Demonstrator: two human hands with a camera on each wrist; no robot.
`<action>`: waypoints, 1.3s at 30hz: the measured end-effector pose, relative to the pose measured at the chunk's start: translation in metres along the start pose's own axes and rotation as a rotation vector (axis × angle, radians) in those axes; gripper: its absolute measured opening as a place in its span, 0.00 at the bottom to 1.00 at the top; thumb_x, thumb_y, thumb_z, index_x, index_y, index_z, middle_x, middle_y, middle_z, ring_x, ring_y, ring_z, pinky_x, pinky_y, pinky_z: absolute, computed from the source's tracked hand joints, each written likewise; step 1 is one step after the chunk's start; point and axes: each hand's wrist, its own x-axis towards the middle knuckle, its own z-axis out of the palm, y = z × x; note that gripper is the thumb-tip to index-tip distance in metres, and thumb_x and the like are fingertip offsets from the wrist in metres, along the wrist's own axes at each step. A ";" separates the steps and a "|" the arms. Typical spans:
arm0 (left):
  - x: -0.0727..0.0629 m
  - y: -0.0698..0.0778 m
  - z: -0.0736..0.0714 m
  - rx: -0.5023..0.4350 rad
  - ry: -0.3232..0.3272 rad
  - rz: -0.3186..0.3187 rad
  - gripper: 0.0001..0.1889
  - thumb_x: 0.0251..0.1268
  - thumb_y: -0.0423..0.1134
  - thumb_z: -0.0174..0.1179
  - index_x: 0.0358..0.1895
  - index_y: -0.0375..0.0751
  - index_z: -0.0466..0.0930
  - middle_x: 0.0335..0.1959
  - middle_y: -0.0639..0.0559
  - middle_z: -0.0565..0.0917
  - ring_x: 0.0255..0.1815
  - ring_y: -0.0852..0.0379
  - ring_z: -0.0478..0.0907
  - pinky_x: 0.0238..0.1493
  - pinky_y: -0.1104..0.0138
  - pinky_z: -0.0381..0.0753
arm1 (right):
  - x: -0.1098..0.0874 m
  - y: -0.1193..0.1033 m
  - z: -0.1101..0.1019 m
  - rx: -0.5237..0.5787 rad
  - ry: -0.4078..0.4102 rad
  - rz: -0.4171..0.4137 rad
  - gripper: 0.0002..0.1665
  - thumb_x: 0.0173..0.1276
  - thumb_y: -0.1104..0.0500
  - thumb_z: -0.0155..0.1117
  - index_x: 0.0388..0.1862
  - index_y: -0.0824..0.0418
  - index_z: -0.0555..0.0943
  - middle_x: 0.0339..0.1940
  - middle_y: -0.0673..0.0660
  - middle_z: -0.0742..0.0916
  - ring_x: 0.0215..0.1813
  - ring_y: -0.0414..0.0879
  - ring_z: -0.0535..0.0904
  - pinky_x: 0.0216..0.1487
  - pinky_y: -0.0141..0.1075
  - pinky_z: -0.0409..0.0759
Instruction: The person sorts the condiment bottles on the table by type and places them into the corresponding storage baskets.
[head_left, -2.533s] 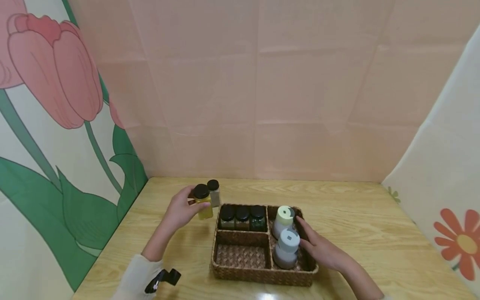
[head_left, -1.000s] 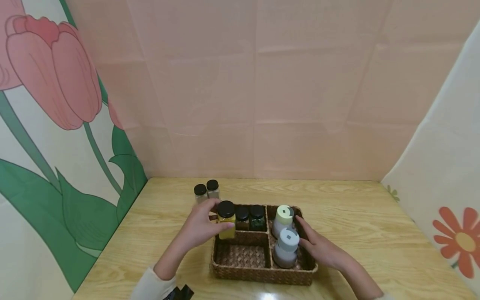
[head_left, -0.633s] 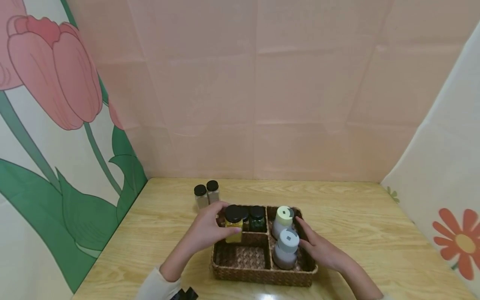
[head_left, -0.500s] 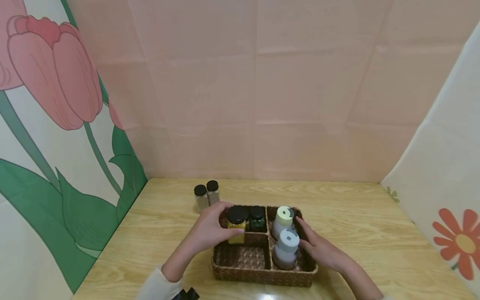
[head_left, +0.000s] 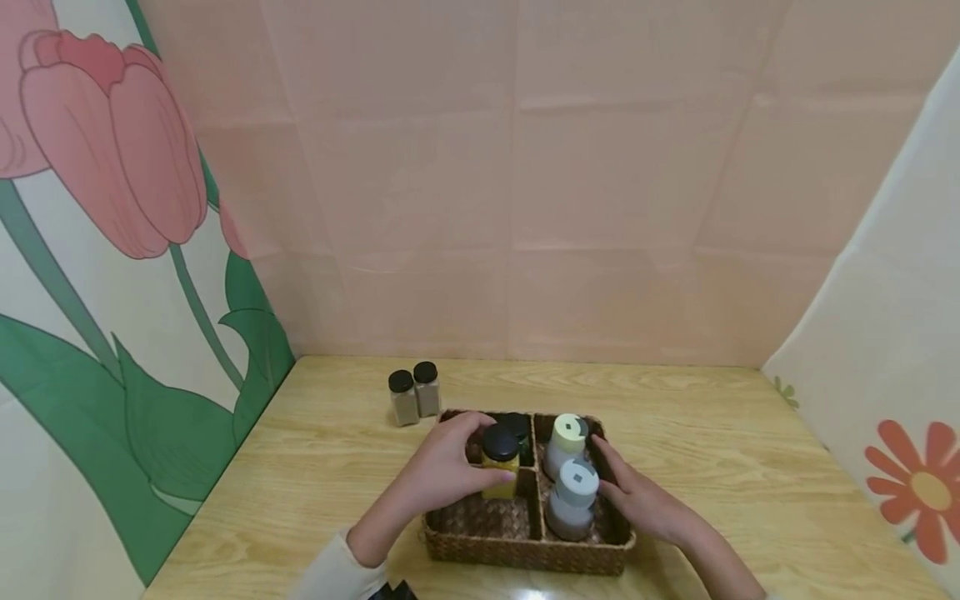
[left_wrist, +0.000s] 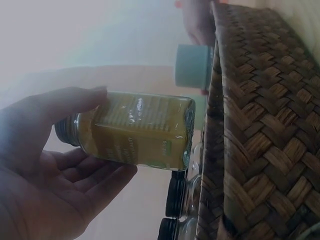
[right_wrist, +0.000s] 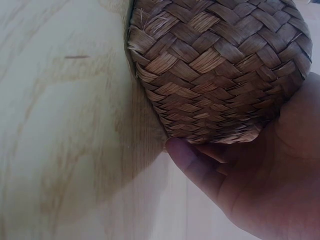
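Note:
My left hand (head_left: 450, 467) grips a square glass spice jar (head_left: 501, 471) of yellow powder with a black lid, holding it upright over the front left compartment of the woven basket (head_left: 517, 554). In the left wrist view, the spice jar (left_wrist: 145, 130) lies between thumb and fingers, its base near the basket wall (left_wrist: 270, 110). My right hand (head_left: 645, 500) holds the basket's right wall, with thumb and index finger over the rim. In the right wrist view, fingertips of the right hand (right_wrist: 240, 175) touch the wall's lower edge. Behind my left hand, a black-lidded green jar (head_left: 517, 427) shows; its neighbours are mostly hidden.
Two bottles, one with a cream cap (head_left: 570, 432) and one with a white cap (head_left: 579, 483), stand in the right compartment. Two small black-lidded jars (head_left: 404, 404) stand on the wooden table (head_left: 712, 433) behind the basket's left corner. A pink cloth (head_left: 510, 208) hangs behind.
My left hand has carried the yellow spice jar from beside the small jars, rightward and nearer, over the basket. The right hand and the basket have stayed in place.

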 end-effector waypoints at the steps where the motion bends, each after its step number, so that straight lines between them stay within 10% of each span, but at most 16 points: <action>1: 0.000 0.001 0.001 0.004 0.000 0.004 0.37 0.54 0.60 0.75 0.65 0.47 0.77 0.59 0.55 0.82 0.56 0.54 0.80 0.53 0.56 0.82 | 0.000 0.000 0.000 0.002 -0.002 0.001 0.43 0.82 0.51 0.50 0.85 0.55 0.42 0.81 0.74 0.51 0.77 0.75 0.52 0.73 0.70 0.55; 39: 0.008 0.002 0.028 -0.024 -0.090 -0.003 0.34 0.51 0.54 0.79 0.61 0.48 0.79 0.45 0.63 0.82 0.39 0.66 0.78 0.40 0.68 0.80 | -0.001 -0.001 0.000 0.003 0.008 0.003 0.43 0.82 0.52 0.50 0.85 0.55 0.42 0.81 0.74 0.51 0.77 0.75 0.52 0.73 0.70 0.54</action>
